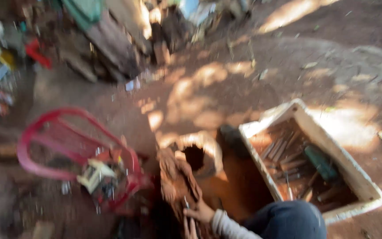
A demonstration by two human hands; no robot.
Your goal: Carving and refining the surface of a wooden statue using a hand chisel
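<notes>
The whole picture is blurred by motion. At the bottom centre my right hand point(198, 212), in a grey sleeve, pinches a small thin metal piece point(186, 203) against a crumpled brown rag-like bundle point(177, 179). Just below it a few more fingers, probably my left hand point(190, 229), touch the same bundle; their grip is too blurred to read. My knee in dark blue trousers point(288, 220) is at the bottom right.
A white open box point(360, 176) of rusty tools, one with a green handle point(320, 162), stands at the right. A pale hollow pot point(204, 152) lies behind the bundle. A red tubular frame point(51, 118) holding a small machine is at the left. Junk is piled along the top.
</notes>
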